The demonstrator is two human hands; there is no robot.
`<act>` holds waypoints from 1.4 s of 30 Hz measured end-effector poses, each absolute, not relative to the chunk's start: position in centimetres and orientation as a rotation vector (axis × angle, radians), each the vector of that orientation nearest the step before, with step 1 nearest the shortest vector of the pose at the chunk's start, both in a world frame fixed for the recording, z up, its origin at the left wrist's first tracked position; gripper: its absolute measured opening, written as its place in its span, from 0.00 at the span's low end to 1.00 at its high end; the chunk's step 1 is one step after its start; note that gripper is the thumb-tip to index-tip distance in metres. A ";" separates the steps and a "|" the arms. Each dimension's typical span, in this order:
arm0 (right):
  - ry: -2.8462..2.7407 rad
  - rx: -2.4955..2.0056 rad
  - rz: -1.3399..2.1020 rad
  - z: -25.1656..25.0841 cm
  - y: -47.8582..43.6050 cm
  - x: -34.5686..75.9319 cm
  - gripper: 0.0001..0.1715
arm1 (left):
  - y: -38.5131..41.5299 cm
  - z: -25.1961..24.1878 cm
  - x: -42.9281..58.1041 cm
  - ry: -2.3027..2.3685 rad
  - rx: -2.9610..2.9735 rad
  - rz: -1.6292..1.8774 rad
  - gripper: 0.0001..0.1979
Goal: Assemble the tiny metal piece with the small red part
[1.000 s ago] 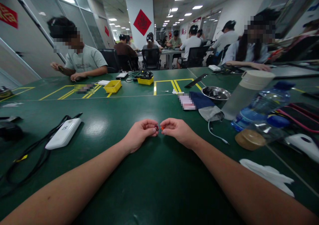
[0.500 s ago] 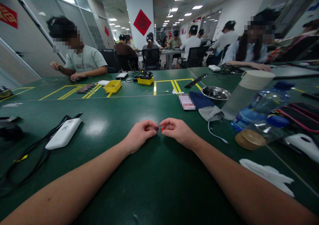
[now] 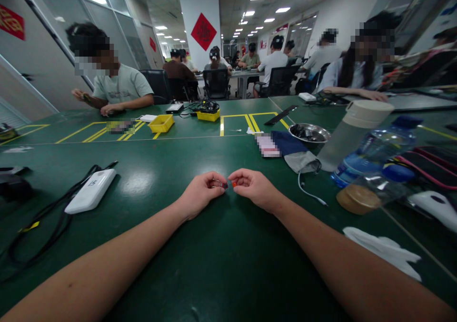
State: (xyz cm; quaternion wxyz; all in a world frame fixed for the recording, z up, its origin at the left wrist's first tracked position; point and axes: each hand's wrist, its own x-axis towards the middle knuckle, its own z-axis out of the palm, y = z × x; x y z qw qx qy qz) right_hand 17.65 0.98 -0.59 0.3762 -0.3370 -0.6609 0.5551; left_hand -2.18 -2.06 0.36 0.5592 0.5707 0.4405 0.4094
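Observation:
My left hand is closed in a pinch on a small dark red-and-black piece, too small to name. Facing it, my right hand pinches a small orange-red piece, largely covered by the fingers. A narrow gap separates the fingertips of the two hands. Both hands are over the middle of the green table. Most of each small piece is hidden, so its kind cannot be made out.
On the left lies a white power bank with black cables. At right stand a pale tumbler, a water bottle and a tipped bottle with brown liquid. Further back are a metal bowl and yellow trays. People sit around.
Both hands stay almost in place. The small pieces at the fingertips show slightly more than before, with only a tiny shift of the fingers.

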 end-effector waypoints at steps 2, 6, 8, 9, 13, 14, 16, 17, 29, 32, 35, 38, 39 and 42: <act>-1.698 -0.858 1.413 -0.6 1.0 17.6 0.17 | -2.1 0.4 -2.2 1.045 1.340 0.961 0.11; -1.717 -0.858 1.407 -0.5 0.9 17.6 0.16 | -2.1 0.3 -2.2 1.054 1.345 0.949 0.11; -1.717 -0.860 1.407 -0.5 0.9 17.6 0.16 | -2.2 0.3 -2.2 1.052 1.354 0.947 0.11; -1.714 -0.859 1.408 -0.5 0.9 17.6 0.16 | -2.2 0.3 -2.2 1.050 1.359 0.947 0.11; -1.708 -0.862 1.395 -0.6 1.0 17.6 0.16 | -2.2 0.4 -2.2 1.052 1.385 0.950 0.11; -1.708 -0.862 1.391 -0.6 1.0 17.6 0.15 | -2.1 0.4 -2.2 1.055 1.395 0.952 0.11; -1.714 -0.857 1.391 -0.6 1.0 17.6 0.15 | -2.1 0.4 -2.2 1.060 1.410 0.958 0.10; -1.718 -0.853 1.394 -0.7 1.0 17.6 0.15 | -2.1 0.4 -2.2 1.059 1.418 0.962 0.10; -1.744 -0.860 1.433 -0.8 0.8 17.7 0.12 | -2.1 0.1 -2.3 1.070 1.429 0.967 0.10; -1.739 -0.847 1.452 -0.7 0.8 17.7 0.12 | -2.1 0.2 -2.2 1.075 1.386 0.959 0.10; -1.725 -0.844 1.462 -0.7 0.8 17.7 0.14 | -2.2 0.2 -2.2 1.071 1.364 0.952 0.11; -1.712 -0.855 1.448 -0.6 0.8 17.7 0.14 | -2.2 0.3 -2.1 1.064 1.361 0.952 0.12; -1.708 -0.858 1.443 -0.6 0.8 17.7 0.14 | -2.2 0.4 -2.1 1.061 1.362 0.954 0.12; -1.696 -0.856 1.437 -0.4 0.8 17.6 0.13 | -2.3 0.5 -2.1 1.049 1.362 0.968 0.12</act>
